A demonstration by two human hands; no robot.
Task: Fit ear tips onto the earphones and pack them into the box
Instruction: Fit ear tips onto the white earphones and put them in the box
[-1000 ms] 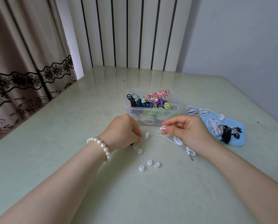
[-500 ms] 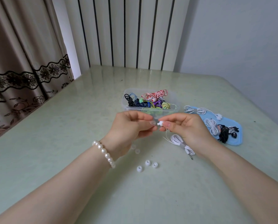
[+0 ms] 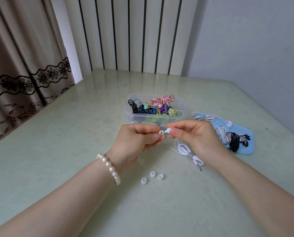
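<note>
At far left we see a beige curtain (image 3: 19, 69) with a dark lace band hanging beside the pale green table (image 3: 74, 134). Moving in, our left hand (image 3: 136, 142), a pearl bracelet (image 3: 110, 168) on its wrist, is raised above the tabletop and pinches a white ear tip (image 3: 161, 132) between thumb and forefinger, the tip's opening turned toward the other hand. Below it, four loose ear tips (image 3: 152, 174) lie on the table, one near the left palm and three grouped closer to us. Just beyond our fingers stands the clear plastic box (image 3: 130, 115), filled with coiled earphones in many colours. Our right hand (image 3: 199, 135) meets the left at the middle, its fingertips gripping a white earbud (image 3: 167, 130) that sits just beside the ear tip; we cannot tell whether the two touch. The earbud's thin wire drops to a bundled white cable (image 3: 189, 152) resting on the table under that hand, its plug (image 3: 199, 167) pointing toward us. At right, a blue lid (image 3: 245, 151) lies flat, carrying white and black earphone bundles (image 3: 233, 139).
</note>
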